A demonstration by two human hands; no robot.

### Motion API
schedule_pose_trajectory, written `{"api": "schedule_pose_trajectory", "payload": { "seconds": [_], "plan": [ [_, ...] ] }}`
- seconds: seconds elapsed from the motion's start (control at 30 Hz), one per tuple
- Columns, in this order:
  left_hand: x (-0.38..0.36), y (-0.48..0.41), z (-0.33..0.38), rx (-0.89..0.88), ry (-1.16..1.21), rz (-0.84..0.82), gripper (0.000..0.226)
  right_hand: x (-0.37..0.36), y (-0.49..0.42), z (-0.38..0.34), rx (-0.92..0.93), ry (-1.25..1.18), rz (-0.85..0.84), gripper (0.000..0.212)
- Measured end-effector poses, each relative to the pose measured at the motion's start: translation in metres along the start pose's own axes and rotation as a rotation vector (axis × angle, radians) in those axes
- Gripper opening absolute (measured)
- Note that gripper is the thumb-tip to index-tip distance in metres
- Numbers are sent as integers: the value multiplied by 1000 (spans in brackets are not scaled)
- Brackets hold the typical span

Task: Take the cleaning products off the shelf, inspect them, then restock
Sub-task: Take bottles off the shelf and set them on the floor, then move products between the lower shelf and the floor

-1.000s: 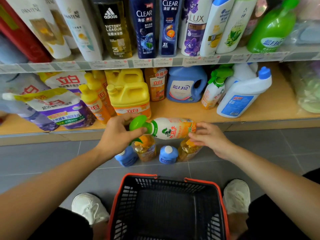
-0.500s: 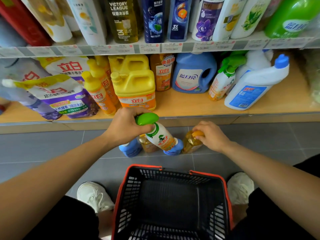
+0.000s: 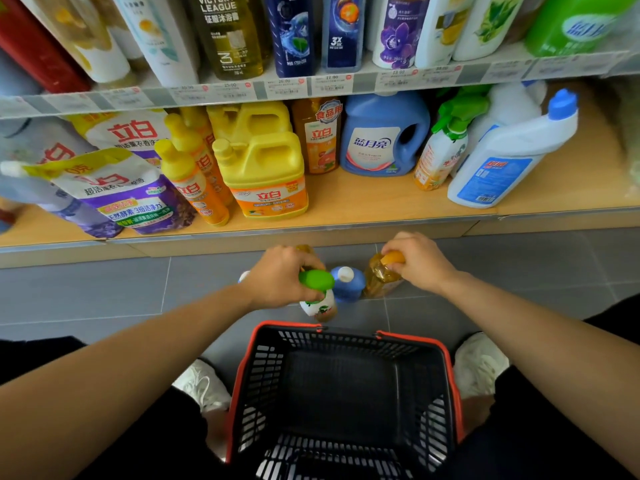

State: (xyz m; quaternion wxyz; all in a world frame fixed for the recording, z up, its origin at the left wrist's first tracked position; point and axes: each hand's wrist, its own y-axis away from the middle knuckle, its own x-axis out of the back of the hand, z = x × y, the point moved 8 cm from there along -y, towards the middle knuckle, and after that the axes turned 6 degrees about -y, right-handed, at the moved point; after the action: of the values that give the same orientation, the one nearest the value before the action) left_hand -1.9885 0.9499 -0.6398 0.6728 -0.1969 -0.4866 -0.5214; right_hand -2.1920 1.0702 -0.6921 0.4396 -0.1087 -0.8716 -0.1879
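A black mesh basket with an orange rim (image 3: 417, 337) sits on the grey floor between two white shoes (image 3: 204, 386), nearest the camera. Just beyond the basket's far rim, the left hand (image 3: 277, 277) grips the green trigger head of a white spray bottle (image 3: 320, 304), which hangs upright; whether its base touches the floor cannot be told. Beyond the basket's far right corner, the right hand (image 3: 422, 261) closes its fingers round the orange cap of an amber bottle (image 3: 379, 280) standing on the tiles. Between the two, a blue bottle with a white cap (image 3: 347, 282) stands touching the amber one. Farther from the basket runs the wooden shelf (image 3: 374, 199), holding a yellow jug (image 3: 266, 174), a blue detergent jug (image 3: 381, 133), a second green-trigger sprayer (image 3: 443, 150) and a white angled-neck bottle (image 3: 509, 157).
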Motion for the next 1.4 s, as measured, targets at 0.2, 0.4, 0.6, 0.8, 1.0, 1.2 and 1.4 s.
{"api": "schedule_pose_trajectory", "payload": {
  "seconds": [0.2, 0.4, 0.6, 0.8, 1.0, 1.2, 1.4],
  "plan": [
    [-54, 0, -18, 40, -86, -142, 38, -1, 0, 0, -2, -16, 2, 28],
    [-77, 6, -27, 22, -91, -246, 40, -4, -4, -1, -45, 12, -50, 27],
    [-14, -13, -15, -61, -66, 11, 37, 7, -24, -18, -129, -77, -135, 32],
    [105, -23, -13, -121, -343, 671, 49, 33, -63, -55, -124, -385, 17, 31],
    [117, -52, -68, 116, -605, 596, 89, 48, -132, -84, -110, -559, 233, 45],
    [117, -41, -102, 93, -682, 767, 88, 36, -189, -77, -142, -720, 332, 80],
    [117, -39, -118, 129, -649, 833, 90, 24, -215, -76, -116, -762, 406, 102]
  ]
}}
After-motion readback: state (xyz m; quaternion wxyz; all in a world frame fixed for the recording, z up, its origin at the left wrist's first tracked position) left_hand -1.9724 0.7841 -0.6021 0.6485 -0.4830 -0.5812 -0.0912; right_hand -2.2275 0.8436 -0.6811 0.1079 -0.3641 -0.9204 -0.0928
